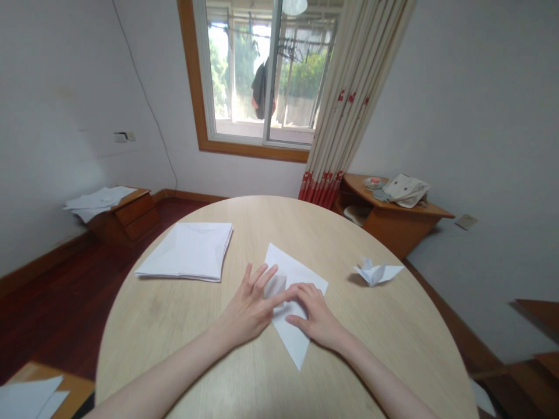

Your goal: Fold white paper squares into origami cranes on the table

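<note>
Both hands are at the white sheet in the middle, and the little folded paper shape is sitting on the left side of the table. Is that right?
Not quite. The little folded paper shape sits on the right side of the table, as the head view shows. The left hand and right hand are indeed at the white sheet.

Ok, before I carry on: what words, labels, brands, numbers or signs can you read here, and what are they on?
None that can be read.
White sheet under the left hand and right hand, paper stack, folded paper figure: no writing visible.
Curtain: red motifs, no legible lettering.
Cloth item on the corner shelf: dark marks, too small and blurred to tell.
</note>
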Available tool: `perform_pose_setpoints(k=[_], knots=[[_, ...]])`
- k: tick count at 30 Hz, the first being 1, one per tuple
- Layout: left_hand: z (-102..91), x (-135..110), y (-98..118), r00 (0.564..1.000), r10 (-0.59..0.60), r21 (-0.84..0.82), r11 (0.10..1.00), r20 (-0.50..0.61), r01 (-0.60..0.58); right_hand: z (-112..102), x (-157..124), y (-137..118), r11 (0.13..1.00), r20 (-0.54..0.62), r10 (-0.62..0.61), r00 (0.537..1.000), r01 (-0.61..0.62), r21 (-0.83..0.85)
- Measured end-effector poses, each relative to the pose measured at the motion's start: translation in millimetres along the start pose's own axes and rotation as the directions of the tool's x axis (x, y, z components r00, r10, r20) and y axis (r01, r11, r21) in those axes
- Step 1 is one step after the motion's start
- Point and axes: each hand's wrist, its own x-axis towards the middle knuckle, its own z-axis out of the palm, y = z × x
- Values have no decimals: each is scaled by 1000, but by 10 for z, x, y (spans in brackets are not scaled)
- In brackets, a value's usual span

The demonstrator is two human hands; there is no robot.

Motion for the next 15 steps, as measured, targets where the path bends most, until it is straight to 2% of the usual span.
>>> perform_pose_setpoints(k=[8, 15], knots=[[22, -1, 17, 1000, -4, 49, 999, 5, 3, 4, -2, 21, 1000, 37, 21, 999, -20, -14], [-33, -10, -30, 995, -59, -5, 998, -82, 59, -38, -7, -30, 993, 108, 27, 994, -14, -118]])
